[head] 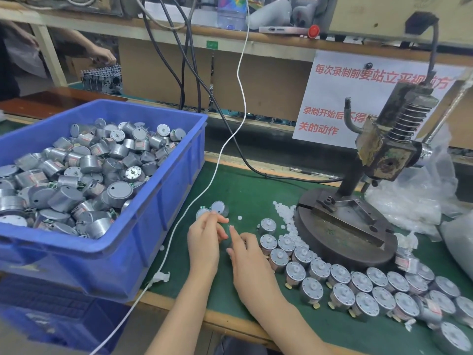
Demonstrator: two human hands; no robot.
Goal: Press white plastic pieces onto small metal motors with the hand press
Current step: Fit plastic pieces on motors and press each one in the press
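Left hand [204, 242]: the fingers are bent forward and the tips lie on two motors [212, 211]. It seems to pinch them between fingertips and thumb.
Two motors: they lie side by side with the flat pale ends up, just beyond the left fingertips, in the middle of the green bench [245, 190]. I cannot tell if they are lifted or rest on it.
Right hand [247, 257]: it is just beside the left hand, with the index finger stretched toward the left thumb and the other fingers curled. What is under it is hidden, so I cannot tell whether it holds anything.
Loose white piece [239, 218]: it lies alone on the bench, just beyond the right fingertips.
White plastic pieces [286, 216]: a heap lies against the left rim of the press base.
Standing motors [358, 280]: they stand shaft end up in rows that curve round the front of the press base, from beside the right hand toward the front right corner.
Hand press [378, 160]: it stands on a round base at the back right of the bench, with the head and spring raised above the fixture.
Blue crate [166, 201]: it is on the left side of the bench, full of loose motors.
White cable [231, 139]: it runs down between the crate and the hands and goes over the front edge.
Paper sign [332, 103]: it hangs behind the press and has red characters.
Plastic bag [414, 206]: it lies near the right edge, behind the press base.
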